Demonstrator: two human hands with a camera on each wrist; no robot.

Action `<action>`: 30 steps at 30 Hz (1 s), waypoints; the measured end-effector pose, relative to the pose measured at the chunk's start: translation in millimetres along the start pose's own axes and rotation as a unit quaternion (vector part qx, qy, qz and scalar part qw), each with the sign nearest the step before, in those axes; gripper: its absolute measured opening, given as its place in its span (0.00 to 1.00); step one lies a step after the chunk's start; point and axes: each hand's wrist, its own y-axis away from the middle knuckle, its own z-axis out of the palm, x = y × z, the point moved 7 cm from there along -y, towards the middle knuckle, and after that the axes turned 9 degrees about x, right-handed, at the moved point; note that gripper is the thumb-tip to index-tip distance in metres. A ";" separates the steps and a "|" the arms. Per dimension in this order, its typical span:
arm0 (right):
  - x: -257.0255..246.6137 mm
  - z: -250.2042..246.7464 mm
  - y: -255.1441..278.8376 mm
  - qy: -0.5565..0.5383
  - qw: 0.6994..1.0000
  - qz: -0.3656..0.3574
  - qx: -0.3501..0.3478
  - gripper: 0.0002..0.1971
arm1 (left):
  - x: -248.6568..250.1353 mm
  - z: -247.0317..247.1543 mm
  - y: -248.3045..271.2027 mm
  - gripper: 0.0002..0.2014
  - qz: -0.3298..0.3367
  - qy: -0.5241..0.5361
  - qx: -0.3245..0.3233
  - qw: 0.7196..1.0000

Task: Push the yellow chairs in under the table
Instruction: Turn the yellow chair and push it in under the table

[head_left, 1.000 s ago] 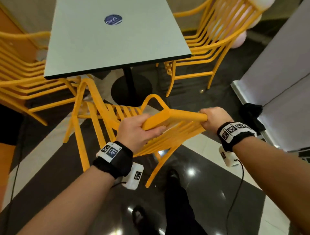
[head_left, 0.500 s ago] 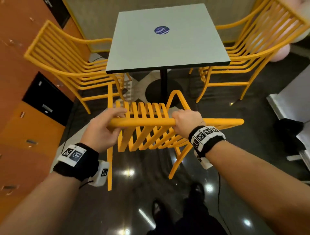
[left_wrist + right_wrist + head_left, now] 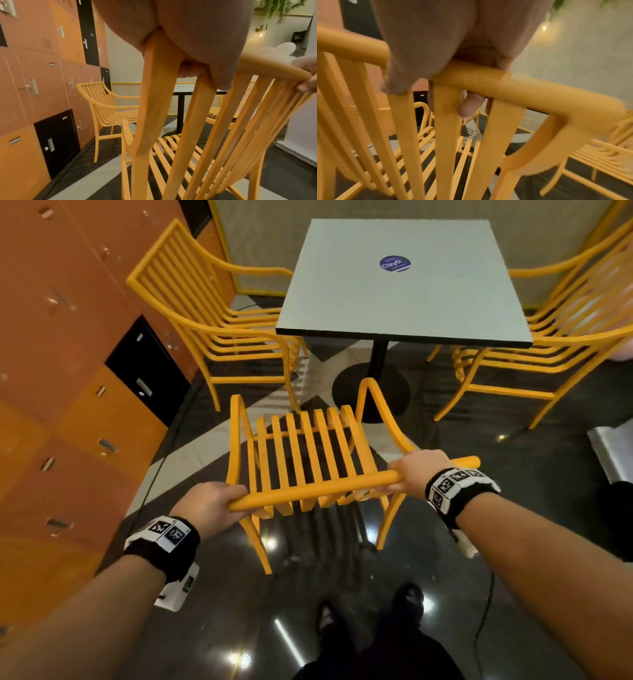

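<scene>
A yellow slatted chair [image 3: 308, 446] stands in front of me, its seat facing the pale grey square table [image 3: 400, 285] and short of the table's near edge. My left hand [image 3: 212, 503] grips the left end of the chair's top rail [image 3: 342, 486]. My right hand [image 3: 416, 470] grips the rail near its right end. In the left wrist view my left hand [image 3: 197, 70] curls over the rail above the back slats [image 3: 188, 135]. In the right wrist view my right hand [image 3: 467, 86] wraps the rail [image 3: 530, 90], one fingertip showing between slats.
Two more yellow chairs flank the table, one on the left [image 3: 222, 313] and one on the right [image 3: 548, 337]. Orange and black lockers [image 3: 68, 371] line the left wall. The table's black pedestal base [image 3: 371, 392] sits ahead. A white partition base [image 3: 613, 453] lies at the right. My shoes [image 3: 370, 611] stand below.
The chair has swung round from a slant to face the table squarely. My view has shifted right and back, so the left chair and lockers show. Both hands still hold the top rail.
</scene>
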 end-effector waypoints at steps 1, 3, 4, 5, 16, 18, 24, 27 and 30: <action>2.1 4.7 0.0 0.008 1.000 -0.005 -0.012 0.22 | 1.1 5.8 -0.9 0.20 0.001 0.000 0.001 1.000; 5.9 18.3 1.9 0.005 1.000 0.000 -0.026 0.17 | 3.6 18.7 -5.2 0.16 -0.004 -0.012 -0.015 1.000; 8.9 24.9 3.6 0.002 1.000 0.003 -0.024 0.15 | 4.2 24.9 -9.0 0.14 -0.015 -0.020 -0.034 0.999; 13.7 31.2 7.1 -0.001 1.000 0.009 -0.021 0.14 | 5.0 30.7 -14.2 0.12 -0.024 -0.027 -0.053 0.998; 103.3 51.5 40.4 0.002 0.994 0.109 -0.020 0.15 | 58.6 86.2 -106.0 0.08 0.028 0.002 -0.135 0.991; 110.9 53.4 36.1 -0.001 0.993 0.115 -0.014 0.15 | 62.2 89.0 -120.8 0.07 0.030 -0.004 -0.146 0.989; 133.8 80.2 40.9 -0.034 0.988 0.147 -0.011 0.22 | 77.2 113.6 -125.5 0.12 0.038 -0.077 -0.180 0.980; 160.2 87.2 56.8 -0.038 0.983 0.180 0.013 0.21 | 77.6 123.5 -123.3 0.15 0.006 -0.078 -0.175 0.981; 199.0 98.2 72.3 -0.034 0.969 0.245 -0.028 0.25 | 73.4 128.4 -125.1 0.19 -0.062 -0.111 -0.188 0.974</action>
